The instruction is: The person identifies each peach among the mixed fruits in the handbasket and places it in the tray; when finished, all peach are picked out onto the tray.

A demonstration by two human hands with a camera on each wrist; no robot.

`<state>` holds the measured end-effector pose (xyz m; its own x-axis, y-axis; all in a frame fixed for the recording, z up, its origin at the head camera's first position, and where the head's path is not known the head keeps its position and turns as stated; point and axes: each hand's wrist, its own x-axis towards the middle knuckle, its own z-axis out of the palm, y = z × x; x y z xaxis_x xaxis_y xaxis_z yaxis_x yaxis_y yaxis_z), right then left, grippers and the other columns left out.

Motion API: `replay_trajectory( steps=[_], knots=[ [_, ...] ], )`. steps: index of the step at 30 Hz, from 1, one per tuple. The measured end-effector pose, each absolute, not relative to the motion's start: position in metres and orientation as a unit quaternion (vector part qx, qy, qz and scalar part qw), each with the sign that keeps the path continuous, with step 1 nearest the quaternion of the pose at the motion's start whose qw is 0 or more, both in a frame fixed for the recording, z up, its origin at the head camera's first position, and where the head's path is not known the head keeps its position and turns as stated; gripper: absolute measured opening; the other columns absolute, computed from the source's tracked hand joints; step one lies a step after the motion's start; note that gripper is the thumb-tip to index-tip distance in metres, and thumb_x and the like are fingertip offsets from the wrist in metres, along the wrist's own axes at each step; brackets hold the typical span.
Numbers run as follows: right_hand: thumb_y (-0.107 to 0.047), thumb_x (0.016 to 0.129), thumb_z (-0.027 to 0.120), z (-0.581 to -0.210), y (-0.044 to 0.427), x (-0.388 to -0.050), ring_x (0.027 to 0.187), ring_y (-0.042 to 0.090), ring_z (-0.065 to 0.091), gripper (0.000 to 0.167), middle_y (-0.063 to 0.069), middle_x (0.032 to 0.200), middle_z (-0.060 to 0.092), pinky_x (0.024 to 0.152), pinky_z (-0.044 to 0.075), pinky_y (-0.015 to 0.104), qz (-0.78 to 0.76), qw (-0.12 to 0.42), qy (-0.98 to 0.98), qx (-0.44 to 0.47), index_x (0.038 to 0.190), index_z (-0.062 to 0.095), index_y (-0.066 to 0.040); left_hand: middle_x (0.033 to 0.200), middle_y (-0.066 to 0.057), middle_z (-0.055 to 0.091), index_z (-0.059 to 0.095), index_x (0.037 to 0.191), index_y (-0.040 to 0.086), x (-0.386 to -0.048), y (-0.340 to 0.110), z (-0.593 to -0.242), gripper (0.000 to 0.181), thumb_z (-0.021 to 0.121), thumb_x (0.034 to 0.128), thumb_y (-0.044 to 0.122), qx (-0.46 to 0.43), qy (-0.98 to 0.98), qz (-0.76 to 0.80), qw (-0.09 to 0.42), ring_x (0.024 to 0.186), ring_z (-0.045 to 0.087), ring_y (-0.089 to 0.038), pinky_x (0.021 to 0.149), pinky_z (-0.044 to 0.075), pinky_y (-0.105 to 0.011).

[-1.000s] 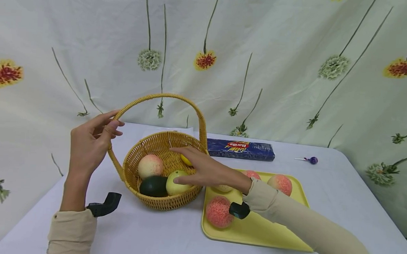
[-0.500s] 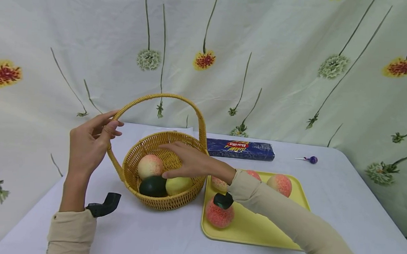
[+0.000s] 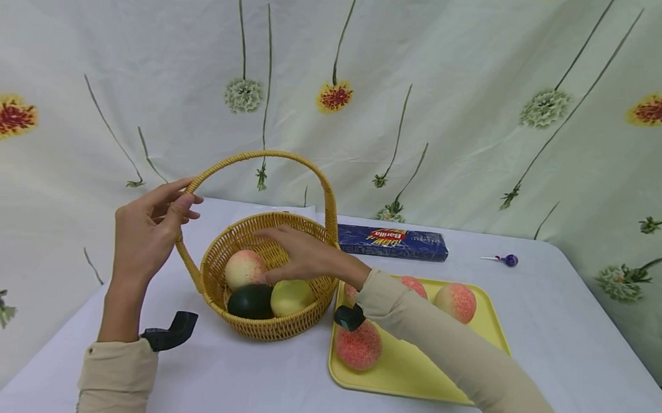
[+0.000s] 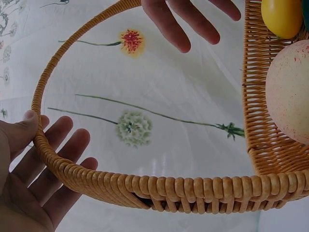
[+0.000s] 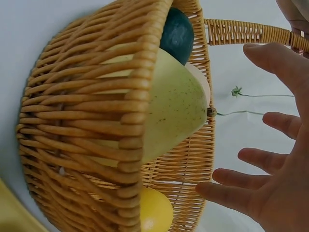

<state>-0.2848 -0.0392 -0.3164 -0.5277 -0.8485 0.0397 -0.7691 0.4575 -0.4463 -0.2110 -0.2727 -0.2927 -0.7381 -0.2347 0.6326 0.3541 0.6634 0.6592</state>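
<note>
My left hand (image 3: 146, 234) holds the left side of the tall handle of a wicker basket (image 3: 268, 332), thumb and fingers around it. Above the basket's opening hovers my right hand (image 3: 303, 255), its fingers spread and nothing in its grasp. Inside the basket are a pale pink peach (image 3: 244, 269), a dark green smooth oval fruit (image 3: 250, 301) and a yellow-green, pear-like fruit (image 3: 291, 299) with a stem. A small yellow fruit (image 5: 156, 210), perhaps a lemon, also lies in it, seen in both wrist views; in the head view my right hand hides it.
Right of the basket is a yellow tray (image 3: 429, 377) with several peaches (image 3: 359, 345), partly covered by my right sleeve (image 3: 442, 337). Behind stand a blue Barilla spaghetti box (image 3: 393, 243) and a purple lollipop (image 3: 510, 260). A floral cloth (image 3: 470, 114) hangs behind the table.
My right hand has shifted left across the basket, with its forearm following over the tray. The fruit in the basket stays put, and my left hand keeps its hold on the handle.
</note>
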Motion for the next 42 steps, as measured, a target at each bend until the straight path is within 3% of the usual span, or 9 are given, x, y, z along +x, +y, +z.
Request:
replay_trajectory(
  steps=[11, 18, 25, 42],
  knots=[
    [-0.038, 0.086, 0.069, -0.319, -0.053, -0.297, 0.136, 0.022, 0.036, 0.078, 0.005, 0.151, 0.033, 0.108, 0.036, 0.038, -0.199, 0.107, 0.856, -0.464, 0.151, 0.030, -0.019, 0.094, 0.013, 0.069, 0.065, 0.127, 0.020, -0.212, -0.273, -0.293, 0.032, 0.061, 0.0945, 0.019, -0.038, -0.837, -0.410, 0.361, 0.072, 0.063, 0.008, 0.061, 0.048, -0.009],
    [-0.037, 0.089, 0.067, -0.323, -0.058, -0.313, 0.139, 0.021, 0.033, 0.074, 0.005, 0.152, 0.035, 0.111, 0.031, 0.034, -0.196, 0.110, 0.860, -0.459, 0.150, 0.031, -0.015, 0.091, 0.020, 0.066, 0.065, 0.126, 0.020, -0.213, -0.274, -0.293, 0.032, 0.061, 0.0943, 0.019, -0.039, -0.835, -0.412, 0.363, 0.072, 0.063, 0.008, 0.058, 0.048, -0.010],
    [-0.038, 0.090, 0.066, -0.325, -0.061, -0.327, 0.139, 0.025, 0.034, 0.075, 0.010, 0.152, 0.035, 0.111, 0.032, 0.035, -0.211, 0.115, 0.858, -0.455, 0.150, 0.031, -0.010, 0.092, 0.016, 0.068, 0.065, 0.126, 0.019, -0.213, -0.274, -0.293, 0.032, 0.062, 0.0941, 0.019, -0.040, -0.835, -0.411, 0.363, 0.071, 0.063, 0.007, 0.059, 0.048, -0.009],
    [-0.038, 0.089, 0.067, -0.332, -0.078, -0.327, 0.139, 0.023, 0.035, 0.077, 0.008, 0.152, 0.035, 0.111, 0.033, 0.034, -0.228, 0.107, 0.866, -0.431, 0.150, 0.030, -0.008, 0.092, 0.018, 0.067, 0.065, 0.126, 0.019, -0.213, -0.275, -0.294, 0.032, 0.062, 0.0942, 0.018, -0.038, -0.834, -0.415, 0.362, 0.072, 0.063, 0.007, 0.061, 0.048, -0.010]
  ],
)
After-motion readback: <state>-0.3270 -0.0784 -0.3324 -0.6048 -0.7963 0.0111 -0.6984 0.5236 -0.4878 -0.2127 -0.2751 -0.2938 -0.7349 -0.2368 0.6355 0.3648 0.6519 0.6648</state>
